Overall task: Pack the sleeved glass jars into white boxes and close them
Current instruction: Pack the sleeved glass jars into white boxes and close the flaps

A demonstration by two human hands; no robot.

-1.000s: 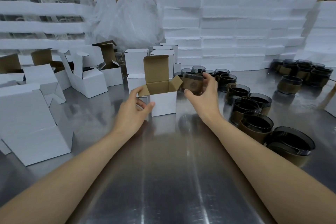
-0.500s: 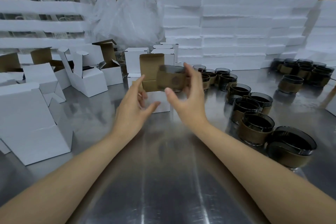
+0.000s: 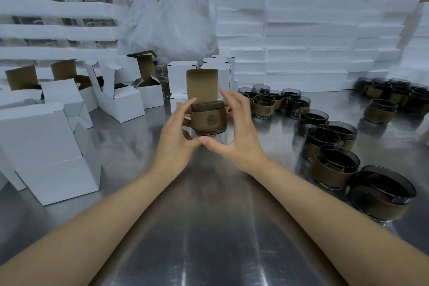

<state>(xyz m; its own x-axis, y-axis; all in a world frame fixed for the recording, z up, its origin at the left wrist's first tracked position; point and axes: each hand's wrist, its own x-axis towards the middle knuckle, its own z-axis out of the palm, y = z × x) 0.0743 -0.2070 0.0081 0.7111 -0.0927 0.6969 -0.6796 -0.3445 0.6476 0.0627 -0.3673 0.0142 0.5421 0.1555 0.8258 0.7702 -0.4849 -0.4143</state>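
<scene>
A dark glass jar with a brown sleeve point(image 3: 209, 119) is held upright between both hands, just above the table's middle. My left hand point(image 3: 176, 139) grips its left side, thumb under the base. My right hand point(image 3: 236, 139) holds its right side, thumb beneath and fingers reaching up behind the rim. Directly behind the jar stands an open white box point(image 3: 201, 82); its brown-lined lid flap points up and its body is mostly hidden by the jar and hands.
Several more sleeved jars point(image 3: 334, 162) crowd the metal table point(image 3: 209, 227) at right and far right. Several open white boxes point(image 3: 120, 102) and folded ones point(image 3: 46, 158) stand at left. Closed boxes point(image 3: 181, 76), foam slabs point(image 3: 301, 42) and plastic bags point(image 3: 171, 21) line the back.
My right hand carried the jar leftward from the cluster to in front of the open box. My left hand left the box side and took hold of the jar.
</scene>
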